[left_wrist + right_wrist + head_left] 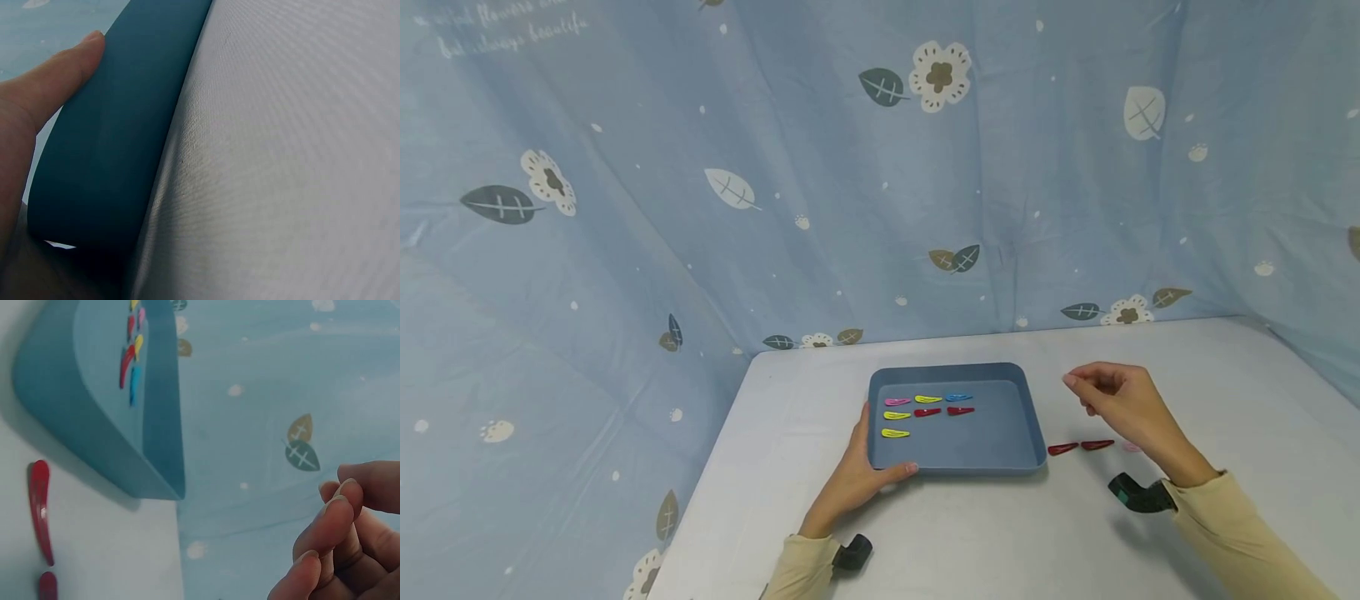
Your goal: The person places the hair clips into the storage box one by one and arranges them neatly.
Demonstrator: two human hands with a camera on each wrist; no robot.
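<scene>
A blue-grey tray stands on the table, with several snap hair clips in short rows inside it. My left hand holds its near left corner, thumb along the front wall and fingers at the left side. The left wrist view shows the thumb against the tray wall. Raised right of the tray is my right hand, fingers loosely bent and thumb near the fingertips; no clip shows in it. Below it lie two red hair clips and a pink one, partly hidden by the wrist.
The table wears a white cloth. Behind and left of it hangs a blue curtain with leaves and flowers. Inside the tray are yellow clips, red clips, a pink clip and a blue clip.
</scene>
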